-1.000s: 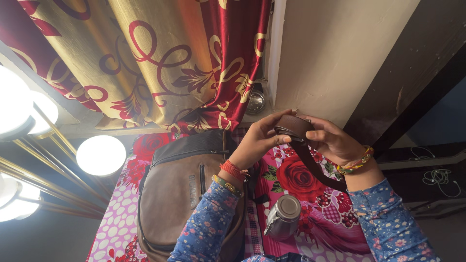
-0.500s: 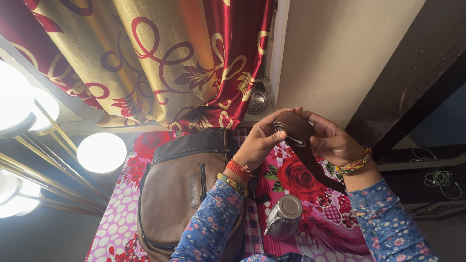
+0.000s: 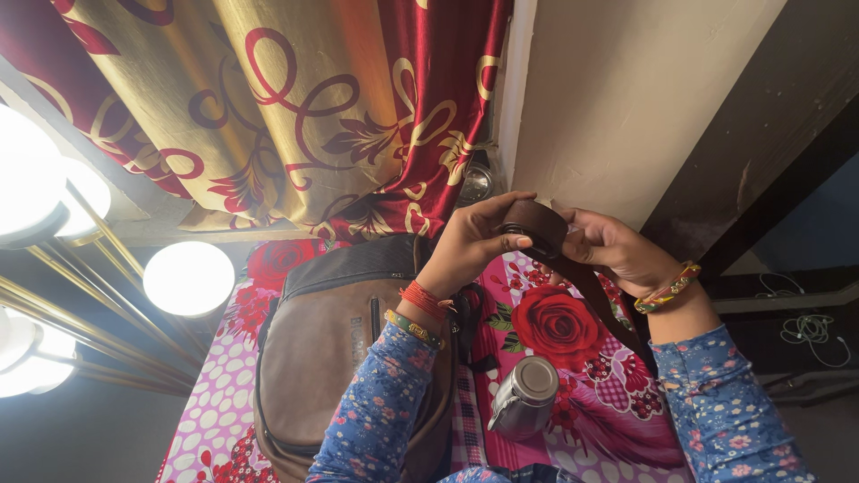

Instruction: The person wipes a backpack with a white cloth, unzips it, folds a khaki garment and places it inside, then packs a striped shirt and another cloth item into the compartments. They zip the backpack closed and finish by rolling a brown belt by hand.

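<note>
Rolling a brown belt (image 3: pixel 534 229) into a coil, held up between both hands. Left hand (image 3: pixel 472 241) pinching the coil's near side; right hand (image 3: pixel 608 250) gripping the far side and feeding the strap. Several turns wound; loose tail hanging below the right wrist, yet to be rolled. Under the left forearm, a brown backpack (image 3: pixel 331 349); below the hands, a steel bottle (image 3: pixel 526 395).
</note>
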